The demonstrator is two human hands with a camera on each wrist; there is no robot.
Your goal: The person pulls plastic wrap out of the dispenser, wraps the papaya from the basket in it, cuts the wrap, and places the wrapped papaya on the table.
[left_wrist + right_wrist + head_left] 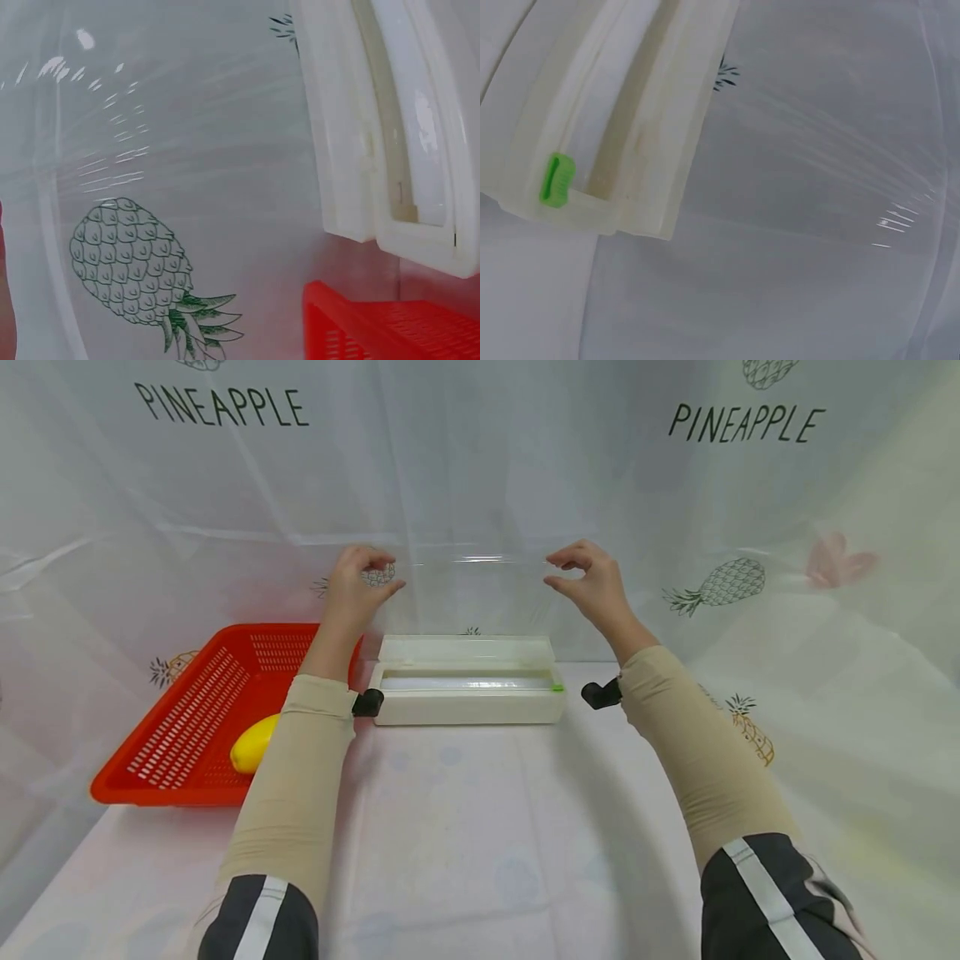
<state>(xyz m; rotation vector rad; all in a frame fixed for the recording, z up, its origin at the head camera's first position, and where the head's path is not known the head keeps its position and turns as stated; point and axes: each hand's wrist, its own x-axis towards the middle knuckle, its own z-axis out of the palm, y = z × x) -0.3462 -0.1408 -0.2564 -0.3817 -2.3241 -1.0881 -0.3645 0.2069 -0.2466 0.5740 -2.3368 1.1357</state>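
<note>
Lying in a red basket (187, 693) at the left edge of the tabletop (450, 860): one yellow fruit (253, 745), partly behind the left sleeve (300, 793). At the far edge, a white box (465, 708), lid (465, 649) tipped back, roll (465, 682) inside, green slider (557, 687) at its right end. Clear film (480, 559) stretched taut above that edge between left hand (356, 583) and right hand (596, 585). Fingers of both curled toward thumbs, narrow gap at tips, gripping film; exact contact indistinct. Behind: pineapple-print curtain (480, 460).
</note>
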